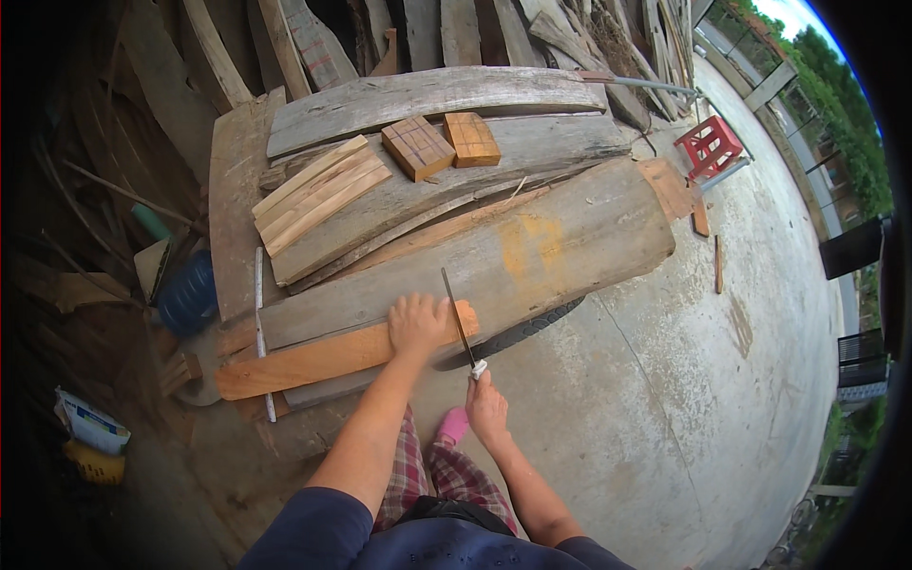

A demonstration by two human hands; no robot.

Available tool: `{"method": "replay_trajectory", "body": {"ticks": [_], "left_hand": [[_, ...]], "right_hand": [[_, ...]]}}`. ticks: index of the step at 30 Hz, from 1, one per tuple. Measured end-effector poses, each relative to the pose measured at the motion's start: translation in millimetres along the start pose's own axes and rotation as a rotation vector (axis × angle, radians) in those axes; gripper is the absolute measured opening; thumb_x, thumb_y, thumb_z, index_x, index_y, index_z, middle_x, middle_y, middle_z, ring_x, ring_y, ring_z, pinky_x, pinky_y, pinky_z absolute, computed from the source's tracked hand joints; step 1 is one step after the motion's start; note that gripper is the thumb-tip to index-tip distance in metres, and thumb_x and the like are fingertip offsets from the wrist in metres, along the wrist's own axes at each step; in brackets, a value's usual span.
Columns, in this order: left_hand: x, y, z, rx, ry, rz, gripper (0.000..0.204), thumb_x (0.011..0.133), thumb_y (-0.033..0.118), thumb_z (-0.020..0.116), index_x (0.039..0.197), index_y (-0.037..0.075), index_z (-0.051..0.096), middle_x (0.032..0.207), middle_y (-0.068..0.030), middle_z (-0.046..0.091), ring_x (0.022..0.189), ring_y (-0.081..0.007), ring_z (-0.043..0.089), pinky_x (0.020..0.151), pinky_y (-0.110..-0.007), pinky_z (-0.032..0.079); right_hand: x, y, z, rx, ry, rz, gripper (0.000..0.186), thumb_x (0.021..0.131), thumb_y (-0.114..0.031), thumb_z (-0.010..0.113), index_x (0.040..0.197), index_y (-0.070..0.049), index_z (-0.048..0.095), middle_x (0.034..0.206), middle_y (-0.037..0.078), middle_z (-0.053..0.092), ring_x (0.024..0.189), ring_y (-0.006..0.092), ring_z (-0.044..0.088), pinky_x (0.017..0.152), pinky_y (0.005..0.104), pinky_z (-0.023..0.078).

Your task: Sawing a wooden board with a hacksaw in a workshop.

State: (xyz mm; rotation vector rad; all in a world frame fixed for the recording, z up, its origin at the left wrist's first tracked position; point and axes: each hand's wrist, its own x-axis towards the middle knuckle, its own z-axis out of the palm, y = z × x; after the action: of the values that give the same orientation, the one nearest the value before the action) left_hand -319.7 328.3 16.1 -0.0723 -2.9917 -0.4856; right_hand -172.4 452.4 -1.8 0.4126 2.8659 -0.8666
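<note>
An orange-brown wooden board [304,364] lies along the near side of a big grey plank [589,228]. My left hand [418,325] bears down on the board near its right end, fingers bent over its far edge. My right hand [486,407] is closed round the white handle of a handsaw. The narrow dark saw blade [454,306] points away from me and crosses the board's right end, just right of my left hand. A thin whitish strip [260,332] runs beneath the board's left part.
Pale wood strips [323,195] and two wooden blocks [418,147], [472,140] rest on weathered planks. A tyre [532,326] shows under the grey plank. A red plastic stool [709,147] stands right, a blue bottle [188,293] left. Rough boards [323,47] lean behind.
</note>
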Motion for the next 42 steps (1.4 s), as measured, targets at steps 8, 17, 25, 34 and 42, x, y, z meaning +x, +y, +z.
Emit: {"method": "replay_trajectory", "body": {"ticks": [8, 17, 25, 34, 42], "left_hand": [[1.7, -6.9, 13.0, 0.009, 0.028, -0.046, 0.038, 0.094, 0.041, 0.049, 0.082, 0.008, 0.064, 0.091, -0.0122, 0.061, 0.091, -0.0323, 0.055, 0.08, -0.046, 0.041], [4.3, 5.2, 8.1, 0.0, 0.037, -0.008, 0.041, 0.092, 0.045, 0.052, 0.081, 0.007, 0.064, 0.09, -0.012, 0.061, 0.091, -0.0318, 0.056, 0.079, -0.046, 0.042], [4.6, 12.1, 2.8, 0.002, 0.059, -0.005, 0.041, 0.091, 0.045, 0.052, 0.08, 0.007, 0.064, 0.089, -0.0122, 0.061, 0.09, -0.0322, 0.056, 0.079, -0.046, 0.042], [1.5, -4.2, 1.1, 0.016, 0.024, -0.059, 0.04, 0.091, 0.045, 0.053, 0.081, 0.008, 0.064, 0.091, -0.012, 0.061, 0.092, -0.0323, 0.056, 0.08, -0.046, 0.041], [4.5, 5.8, 4.7, -0.016, 0.02, -0.047, 0.04, 0.09, 0.045, 0.053, 0.079, 0.008, 0.064, 0.09, -0.0122, 0.061, 0.091, -0.0325, 0.056, 0.079, -0.046, 0.041]], "right_hand": [[2.0, -6.7, -9.8, 0.03, -0.032, 0.0, 0.022, 0.098, -0.024, 0.047, 0.098, -0.002, 0.044, 0.073, 0.026, 0.063, 0.069, 0.0479, 0.061, 0.062, 0.0578, 0.047], [34.8, -18.5, -13.9, 0.003, 0.004, -0.019, 0.019, 0.099, -0.023, 0.045, 0.099, -0.004, 0.044, 0.078, 0.025, 0.064, 0.071, 0.0466, 0.062, 0.061, 0.0573, 0.047], [21.5, -6.7, -9.7, -0.02, -0.01, 0.014, 0.02, 0.099, -0.024, 0.045, 0.098, -0.004, 0.044, 0.074, 0.025, 0.064, 0.069, 0.0464, 0.062, 0.06, 0.0576, 0.046], [-16.4, -0.3, -8.0, -0.004, -0.146, 0.065, 0.02, 0.099, -0.021, 0.045, 0.095, -0.002, 0.045, 0.076, 0.024, 0.064, 0.072, 0.0454, 0.063, 0.062, 0.0566, 0.047], [29.0, -16.9, -8.8, 0.047, -0.022, 0.005, 0.022, 0.097, -0.024, 0.048, 0.1, -0.002, 0.046, 0.074, 0.026, 0.064, 0.069, 0.0467, 0.062, 0.062, 0.0572, 0.048]]}}
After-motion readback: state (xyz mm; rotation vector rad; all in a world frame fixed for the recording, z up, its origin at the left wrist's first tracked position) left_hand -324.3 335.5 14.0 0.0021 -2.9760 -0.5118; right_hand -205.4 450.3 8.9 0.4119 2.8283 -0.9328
